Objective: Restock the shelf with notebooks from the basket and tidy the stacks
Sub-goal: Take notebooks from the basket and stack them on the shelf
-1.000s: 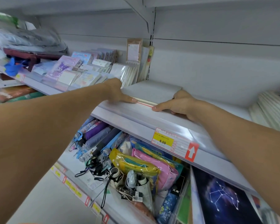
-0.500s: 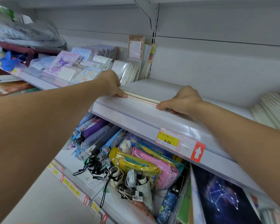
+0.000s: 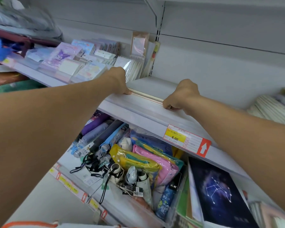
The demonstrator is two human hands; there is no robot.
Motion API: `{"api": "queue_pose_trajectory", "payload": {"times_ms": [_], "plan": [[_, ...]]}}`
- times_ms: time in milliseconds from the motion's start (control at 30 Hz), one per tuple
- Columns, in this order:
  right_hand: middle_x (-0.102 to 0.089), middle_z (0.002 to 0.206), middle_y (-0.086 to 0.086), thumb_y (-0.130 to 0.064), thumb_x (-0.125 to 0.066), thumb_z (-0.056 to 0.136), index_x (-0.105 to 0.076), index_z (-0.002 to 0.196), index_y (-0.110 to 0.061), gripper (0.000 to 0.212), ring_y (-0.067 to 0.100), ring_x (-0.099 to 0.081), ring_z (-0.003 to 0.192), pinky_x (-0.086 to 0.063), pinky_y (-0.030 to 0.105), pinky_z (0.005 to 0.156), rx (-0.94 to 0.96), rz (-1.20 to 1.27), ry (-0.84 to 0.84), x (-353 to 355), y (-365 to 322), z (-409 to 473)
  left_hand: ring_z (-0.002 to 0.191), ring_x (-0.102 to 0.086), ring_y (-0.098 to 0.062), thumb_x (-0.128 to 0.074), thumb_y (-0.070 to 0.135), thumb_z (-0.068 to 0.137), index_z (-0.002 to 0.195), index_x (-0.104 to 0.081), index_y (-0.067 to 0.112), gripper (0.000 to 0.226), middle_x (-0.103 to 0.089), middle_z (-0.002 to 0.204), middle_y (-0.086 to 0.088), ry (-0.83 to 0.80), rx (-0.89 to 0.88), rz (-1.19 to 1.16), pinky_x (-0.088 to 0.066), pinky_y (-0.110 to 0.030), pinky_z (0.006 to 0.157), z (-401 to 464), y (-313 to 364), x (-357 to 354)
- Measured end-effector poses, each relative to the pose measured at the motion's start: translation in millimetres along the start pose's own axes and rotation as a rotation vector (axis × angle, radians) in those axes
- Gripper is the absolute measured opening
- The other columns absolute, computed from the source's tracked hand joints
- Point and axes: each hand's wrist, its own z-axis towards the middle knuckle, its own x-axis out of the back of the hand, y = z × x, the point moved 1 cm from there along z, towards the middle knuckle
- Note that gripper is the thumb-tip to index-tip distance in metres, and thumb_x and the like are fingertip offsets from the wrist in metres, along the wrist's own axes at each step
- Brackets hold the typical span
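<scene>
A stack of pale grey notebooks (image 3: pixel 152 86) lies flat on the upper white shelf (image 3: pixel 138 111), its front edges showing cream and red lines. My left hand (image 3: pixel 120 81) presses against the stack's left front corner with curled fingers. At the right front corner my right hand (image 3: pixel 179 96) is curled and pushes on the stack's edge. Both arms reach up from below. Only an orange-trimmed rim (image 3: pixel 30 224) of what may be the basket shows at the bottom edge.
Packaged stationery (image 3: pixel 64 55) and upright white notebooks (image 3: pixel 135 69) fill the shelf to the left. A price tag (image 3: pixel 186 140) marked 6.00 sits on the shelf front. Below are folded umbrellas (image 3: pixel 102 134), coloured pouches (image 3: pixel 148 158) and a dark constellation notebook (image 3: pixel 215 191). Striped items (image 3: pixel 270 107) lie at right.
Both hands slid apart along the stack's front edge and curled from flat fingers into loose fists at its two corners. The view shifted slightly.
</scene>
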Motion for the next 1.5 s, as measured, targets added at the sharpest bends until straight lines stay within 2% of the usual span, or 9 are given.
{"api": "queue_pose_trajectory", "payload": {"times_ms": [200,300,467,567,833,1067,1233,1400,1500], "plan": [[-0.064,0.090,0.006,-0.023,-0.070,0.082,-0.064,0.091,-0.007,0.019,0.030,-0.065,0.093,-0.047,0.031,0.070,0.361,0.018,0.295,14.5,-13.7,-73.6,0.103,-0.061,-0.021,-0.075,0.041,0.081,0.129,-0.054,0.013,0.059,-0.065,0.113,-0.003,0.238,-0.026,-0.452,-0.048,-0.032,0.091,-92.2,-23.0,39.4],[-0.069,0.075,-0.003,-0.034,-0.060,0.087,-0.070,0.083,-0.015,0.022,0.016,-0.064,0.068,-0.051,0.031,0.068,0.625,0.496,0.337,-28.8,-18.7,-175.1,0.075,-0.064,-0.012,-0.069,0.033,0.085,0.103,-0.067,0.015,0.026,-0.070,0.085,0.001,0.316,-0.011,-0.544,-0.053,-0.027,0.072,-195.9,-56.5,21.9],[-0.057,0.068,0.004,-0.057,-0.070,0.079,-0.053,0.075,-0.018,0.044,0.028,-0.060,0.057,-0.053,0.033,0.057,0.007,0.244,-0.918,-197.8,18.6,-320.5,0.076,-0.068,-0.021,-0.059,0.028,0.093,0.101,-0.069,0.009,0.024,-0.074,0.095,-0.009,-0.737,0.322,-0.191,-0.056,-0.030,0.064,-358.0,-146.0,-43.8],[-0.064,0.093,-0.001,-0.051,-0.081,0.072,-0.059,0.092,-0.017,0.046,0.025,-0.068,0.086,-0.055,0.033,0.068,-0.119,0.179,-0.951,-256.4,52.4,-375.3,0.088,-0.065,-0.018,-0.055,0.047,0.093,0.114,-0.062,0.010,0.042,-0.067,0.096,0.004,-1.154,0.476,0.094,-0.057,-0.035,0.080,-406.8,-175.6,-51.5],[-0.072,0.106,0.012,-0.020,-0.079,0.082,-0.067,0.096,-0.008,0.022,0.030,-0.070,0.093,-0.060,0.043,0.078,-0.179,0.379,-0.856,-273.2,45.5,-385.8,0.097,-0.061,-0.017,-0.046,0.062,0.091,0.131,-0.053,0.022,0.057,-0.065,0.110,-0.001,-1.022,0.250,0.163,-0.046,-0.032,0.097,-420.9,-192.6,-69.8],[-0.073,0.097,0.012,0.000,-0.069,0.087,-0.059,0.099,-0.010,0.019,0.020,-0.071,0.071,-0.059,0.031,0.060,-0.138,0.904,-0.803,-165.3,15.2,-298.6,0.111,-0.061,-0.030,-0.057,0.079,0.069,0.136,-0.048,0.008,0.099,-0.055,0.134,-0.006,-0.797,0.660,-0.356,-0.056,-0.039,0.088,-400.3,-193.4,-27.1],[-0.071,0.106,0.012,-0.005,-0.068,0.090,-0.052,0.109,-0.012,0.026,0.021,-0.071,0.075,-0.058,0.042,0.067,0.101,1.125,-0.490,-47.4,-18.2,-238.1,0.073,-0.073,-0.016,-0.064,0.028,0.087,0.124,-0.061,0.014,0.040,-0.075,0.098,-0.004,-0.438,0.540,-1.348,-0.055,-0.021,0.044,-367.8,-139.2,13.1],[-0.073,0.112,0.007,-0.010,-0.052,0.101,-0.050,0.127,-0.024,0.029,0.031,-0.074,0.076,-0.062,0.042,0.055,0.171,1.240,-0.730,19.7,-18.1,-231.3,0.059,-0.066,-0.015,-0.050,0.016,0.101,0.125,-0.054,0.016,0.025,-0.071,0.095,-0.003,0.035,0.205,-1.369,-0.037,-0.018,0.034,-318.0,-73.6,57.3],[-0.073,0.097,0.004,-0.005,-0.051,0.101,-0.052,0.124,-0.020,0.028,0.021,-0.067,0.050,-0.053,0.023,0.041,0.098,1.393,-0.547,27.6,-12.2,-223.9,0.061,-0.064,-0.009,-0.056,0.021,0.098,0.128,-0.056,0.012,0.031,-0.070,0.104,-0.005,0.134,0.164,-1.389,-0.051,-0.018,0.049,-278.2,-48.2,76.8]]}}
